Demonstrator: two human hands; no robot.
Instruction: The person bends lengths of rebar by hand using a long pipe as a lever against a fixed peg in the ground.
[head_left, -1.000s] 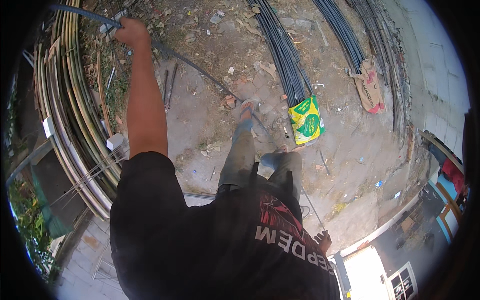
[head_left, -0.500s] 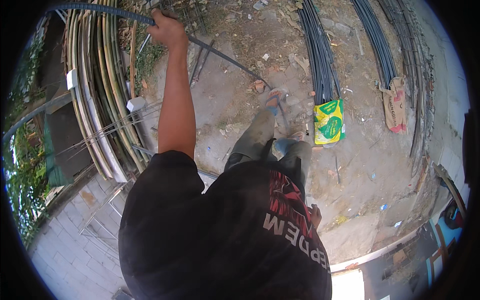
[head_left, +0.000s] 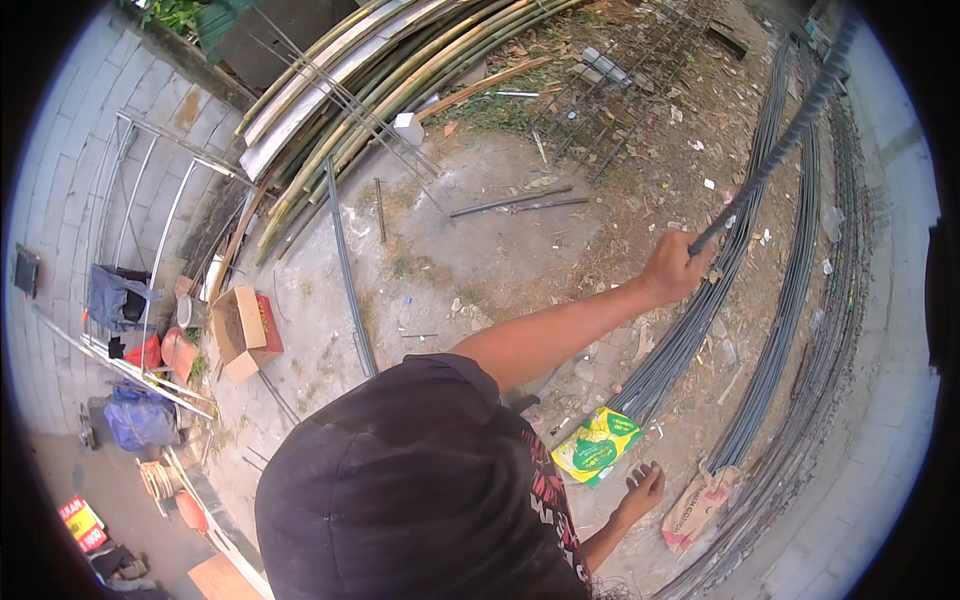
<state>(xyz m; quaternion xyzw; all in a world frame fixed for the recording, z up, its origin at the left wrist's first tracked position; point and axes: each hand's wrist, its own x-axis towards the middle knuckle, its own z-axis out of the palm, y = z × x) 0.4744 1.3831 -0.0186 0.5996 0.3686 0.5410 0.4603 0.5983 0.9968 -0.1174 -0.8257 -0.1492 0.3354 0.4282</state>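
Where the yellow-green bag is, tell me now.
The bag sits low, right of centre in the head view, at the lower end of a steel bar bundle, left of the right hand.

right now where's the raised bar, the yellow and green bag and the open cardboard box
Raised bar (head_left: 780, 150): head view, middle of its visible length.
Yellow and green bag (head_left: 598, 445): head view, middle of its printed face.
Open cardboard box (head_left: 252, 320): head view, on a tan flap.

The ribbed rod is cut off at the upper-right rim; the left hand hides its gripped stretch. The black shirt hides the right upper arm. A yellow-green sack covers 1 bar bundle's ends.
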